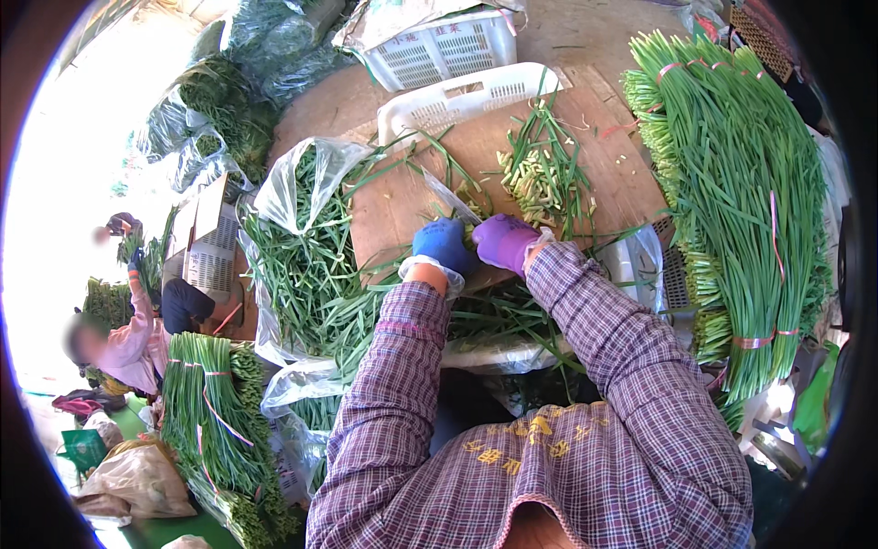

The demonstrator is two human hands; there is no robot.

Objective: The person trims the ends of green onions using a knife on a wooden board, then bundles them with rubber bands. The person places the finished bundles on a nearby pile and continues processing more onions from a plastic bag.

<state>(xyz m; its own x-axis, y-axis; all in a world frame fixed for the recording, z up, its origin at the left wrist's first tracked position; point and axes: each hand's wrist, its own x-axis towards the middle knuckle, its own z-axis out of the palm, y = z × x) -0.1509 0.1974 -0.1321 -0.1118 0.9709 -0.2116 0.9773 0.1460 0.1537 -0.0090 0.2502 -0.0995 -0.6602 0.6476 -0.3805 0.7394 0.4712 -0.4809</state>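
My left hand (441, 245), in a blue glove, is closed on a bunch of garlic chives at the near edge of a wooden board (393, 215). Just to its right, my right hand (505, 242), in a purple glove, is closed at the lower end of a knife (448, 194); its blade slants up and left over the board. The handle is hidden in my grip. Pale cut stalk ends (535, 188) lie heaped beyond my right hand, with green leaves (569, 174) beside them.
Loose chives fill a clear plastic bag (306, 197) left of the board. Large tied chive bundles (732, 201) stand at right, another bundle (206, 403) at lower left. White crates (444, 55) stand beyond the board. Another person (137, 339) sits far left.
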